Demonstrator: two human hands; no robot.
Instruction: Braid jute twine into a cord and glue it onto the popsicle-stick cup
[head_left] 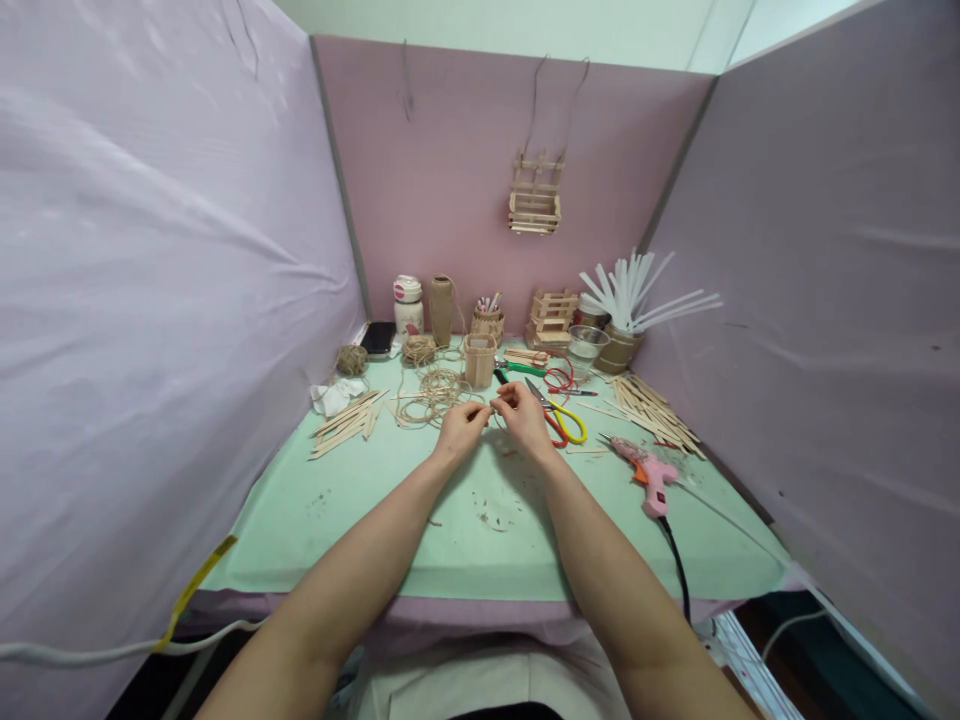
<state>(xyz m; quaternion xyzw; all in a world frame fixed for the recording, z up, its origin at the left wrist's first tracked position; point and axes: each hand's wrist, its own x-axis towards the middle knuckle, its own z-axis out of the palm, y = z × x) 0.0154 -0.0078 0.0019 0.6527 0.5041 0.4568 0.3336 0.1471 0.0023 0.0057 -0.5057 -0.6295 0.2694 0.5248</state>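
Note:
My left hand (463, 428) and my right hand (521, 415) meet over the middle of the green table, fingertips pinched close together. A thin strand of twine seems to run between them; its ends are too small to follow. Just behind the left hand lies a loose tangle of jute twine (433, 394). A small cup of wooden sticks (479, 362) stands upright beyond the fingertips. Right of my right hand rest scissors with red and yellow handles (571, 424) and green-handled pliers (525, 369).
A pink glue gun (654, 478) lies at right with its black cord trailing off the front edge. Popsicle sticks (349, 422) lie left, more sticks (654, 408) right. White glue sticks (630, 290) stand in a pot. Behind are a bottle (408, 308) and a twine-wrapped vase (441, 312).

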